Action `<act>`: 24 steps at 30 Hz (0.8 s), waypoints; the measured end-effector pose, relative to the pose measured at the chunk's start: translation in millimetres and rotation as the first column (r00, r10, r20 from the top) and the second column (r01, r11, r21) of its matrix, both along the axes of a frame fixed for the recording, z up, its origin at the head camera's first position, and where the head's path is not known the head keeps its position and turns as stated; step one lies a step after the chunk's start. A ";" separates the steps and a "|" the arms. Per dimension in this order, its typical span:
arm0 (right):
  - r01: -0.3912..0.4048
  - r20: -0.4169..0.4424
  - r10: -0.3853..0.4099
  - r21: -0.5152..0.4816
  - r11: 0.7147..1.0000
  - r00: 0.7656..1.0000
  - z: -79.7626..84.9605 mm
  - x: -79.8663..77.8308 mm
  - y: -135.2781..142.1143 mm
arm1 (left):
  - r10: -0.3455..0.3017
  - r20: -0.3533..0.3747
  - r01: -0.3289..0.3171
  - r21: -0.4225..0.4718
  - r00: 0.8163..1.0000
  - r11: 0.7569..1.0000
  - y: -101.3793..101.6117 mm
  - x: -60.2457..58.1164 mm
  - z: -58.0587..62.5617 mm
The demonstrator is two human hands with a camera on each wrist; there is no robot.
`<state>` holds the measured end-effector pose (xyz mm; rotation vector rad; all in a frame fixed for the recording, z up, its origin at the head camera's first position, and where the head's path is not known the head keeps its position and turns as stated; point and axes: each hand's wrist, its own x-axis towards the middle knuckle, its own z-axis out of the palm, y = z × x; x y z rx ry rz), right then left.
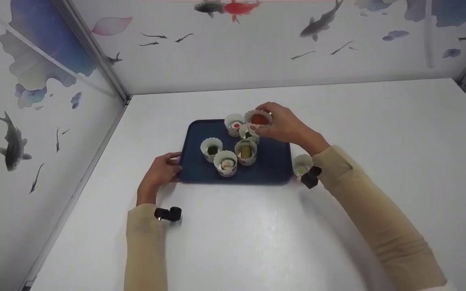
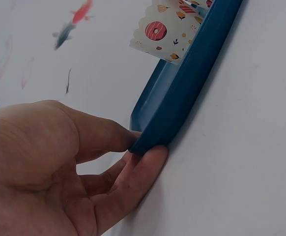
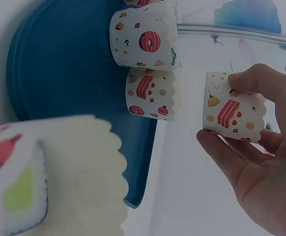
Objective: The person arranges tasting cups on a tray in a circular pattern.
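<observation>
My left hand (image 1: 161,171) pinches the left edge of a blue tray (image 1: 271,165). In the left wrist view its thumb lies on top of the rim and its fingers are beneath. My right hand (image 1: 287,126) grips a scalloped paper baking cup (image 3: 231,105) printed with cakes, thumb on one side and fingers on the other. An orange-red piece of food (image 1: 259,119) sits inside that cup. It is held up over the tray's back right, partly covering a paper cup (image 1: 246,135) there.
Several more cups stand on the tray: one with a yellow piece (image 1: 246,152), one with a sushi roll (image 1: 227,165), one with a dark piece (image 1: 212,150), one with a red-and-white piece (image 1: 235,125). Beside the tray's right edge, under my right wrist, is another cup (image 1: 302,162) with a green-centred roll.
</observation>
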<state>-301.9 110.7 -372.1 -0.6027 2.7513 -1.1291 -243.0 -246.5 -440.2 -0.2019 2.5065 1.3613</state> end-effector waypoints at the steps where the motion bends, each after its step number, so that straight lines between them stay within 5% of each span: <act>1: -0.004 -0.007 0.004 0.002 1.000 1.000 0.3 -1.2 -3.5 | 0.000 -0.001 0.000 0.002 1.000 1.000 0.0 -0.4 0.1; 24: -0.060 -0.003 0.060 0.005 0.998 0.998 6.1 -15.4 -86.1 | 0.001 0.010 -0.001 0.013 1.000 1.000 -1.8 -0.9 -1.6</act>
